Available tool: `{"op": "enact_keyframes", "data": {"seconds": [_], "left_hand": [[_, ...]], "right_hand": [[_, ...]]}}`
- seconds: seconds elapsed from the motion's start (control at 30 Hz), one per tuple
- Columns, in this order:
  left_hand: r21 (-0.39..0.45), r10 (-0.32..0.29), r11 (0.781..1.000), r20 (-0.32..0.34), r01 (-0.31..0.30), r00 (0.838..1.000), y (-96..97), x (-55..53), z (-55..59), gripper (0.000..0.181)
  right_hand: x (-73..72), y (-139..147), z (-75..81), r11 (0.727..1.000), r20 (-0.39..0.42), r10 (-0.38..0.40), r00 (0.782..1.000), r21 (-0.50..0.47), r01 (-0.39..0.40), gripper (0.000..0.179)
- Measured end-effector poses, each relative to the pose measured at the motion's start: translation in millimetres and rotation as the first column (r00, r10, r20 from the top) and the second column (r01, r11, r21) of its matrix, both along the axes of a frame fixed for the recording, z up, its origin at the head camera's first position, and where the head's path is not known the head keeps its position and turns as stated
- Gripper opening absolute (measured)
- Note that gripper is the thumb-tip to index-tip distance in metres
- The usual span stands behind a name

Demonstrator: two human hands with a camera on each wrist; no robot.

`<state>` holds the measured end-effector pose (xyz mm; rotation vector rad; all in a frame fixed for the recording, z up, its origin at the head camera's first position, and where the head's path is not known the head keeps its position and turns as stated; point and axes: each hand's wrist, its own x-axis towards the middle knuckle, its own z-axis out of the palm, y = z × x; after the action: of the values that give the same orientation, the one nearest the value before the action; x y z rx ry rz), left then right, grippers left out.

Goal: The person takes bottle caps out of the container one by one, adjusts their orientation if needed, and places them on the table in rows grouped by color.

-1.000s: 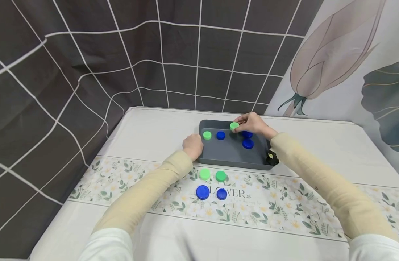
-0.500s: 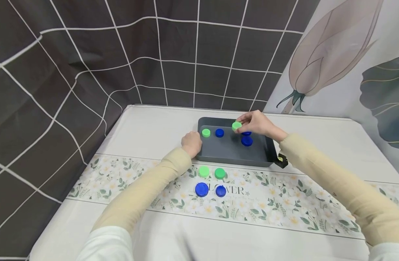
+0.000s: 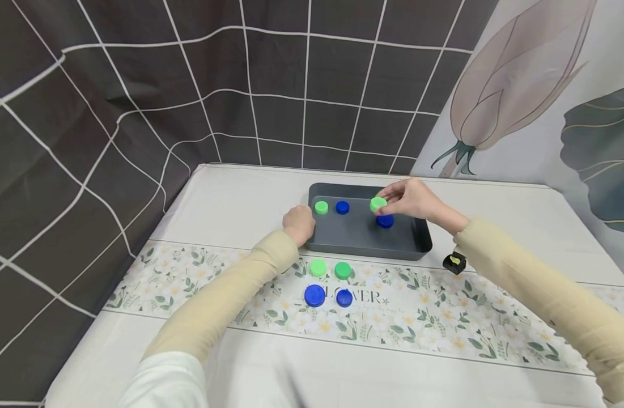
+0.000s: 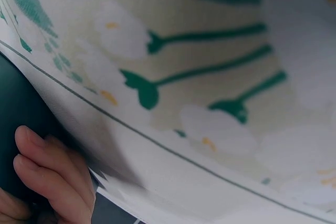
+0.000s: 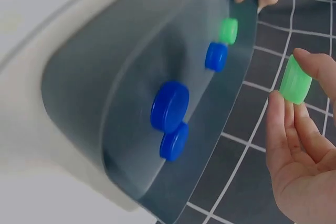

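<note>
My left hand (image 3: 298,224) grips the left rim of a dark grey tray (image 3: 342,241); in the left wrist view its fingers (image 4: 55,174) curl against the tray's side. Held between the thumb and fingertips of my right hand (image 3: 416,199) is a light green bottle cap (image 3: 378,204), raised over the tray's right part. Inside the tray lie another light green cap (image 3: 321,208), a blue cap (image 3: 342,207) and a larger blue cap (image 3: 385,221). A further blue cap (image 5: 174,142) shows beside the larger one in the right wrist view; my right hand hides it in the head view.
On the flowered table runner before the tray sit a light green cap (image 3: 318,268), a darker green cap (image 3: 343,270), a large blue cap (image 3: 314,295) and a smaller blue cap (image 3: 344,298). A dark gridded curtain (image 3: 271,85) hangs behind the table.
My right hand, with the light green cap, has shifted right and slightly nearer, from the tray's back edge to over the blue caps. The left hand stays on the tray rim.
</note>
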<state>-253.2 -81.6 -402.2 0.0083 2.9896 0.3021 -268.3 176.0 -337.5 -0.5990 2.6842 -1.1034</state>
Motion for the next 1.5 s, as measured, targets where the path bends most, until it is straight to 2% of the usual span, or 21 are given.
{"op": "enact_keyframes", "data": {"seconds": [0.2, 0.57, 0.83, 1.17, 1.33, 1.5], "left_hand": [[0.001, -0.007, 1.0, -0.028, 0.007, 1.0, -0.4, 6.3, 3.3, 0.026], [0.002, -0.007, 1.0, -0.035, 0.007, 0.999, 0.3, 5.8, 3.1, 0.026], [0.008, -0.015, 1.0, -0.034, 0.015, 0.999, 0.0, 7.1, 4.4, 0.026], [0.019, -0.003, 1.0, -0.038, 0.004, 0.999, 0.3, 7.4, 4.6, 0.025], [0.028, -0.011, 1.0, -0.039, 0.012, 0.999, 0.0, 8.4, 5.6, 0.025], [0.032, -0.018, 0.999, -0.031, 0.019, 0.999, -0.4, 9.2, 6.8, 0.025]], "right_hand": [[17.5, -2.5, -0.8, 0.999, 0.003, 0.03, 1.0, -0.025, -0.03, 0.038], [47.7, -6.8, -11.2, 0.997, -0.001, 0.069, 0.998, -0.019, -0.069, 0.039], [67.2, -11.8, -20.2, 0.991, -0.016, 0.133, 0.991, -0.014, -0.133, 0.036], [85.6, -11.7, -31.5, 0.984, 0.041, 0.177, 0.983, -0.024, -0.176, 0.036], [92.0, -10.4, -42.1, 0.982, 0.005, 0.185, 0.983, -0.049, -0.185, 0.035], [98.7, -13.4, -49.2, 0.982, -0.072, 0.188, 0.98, 0.029, -0.186, 0.033]]}}
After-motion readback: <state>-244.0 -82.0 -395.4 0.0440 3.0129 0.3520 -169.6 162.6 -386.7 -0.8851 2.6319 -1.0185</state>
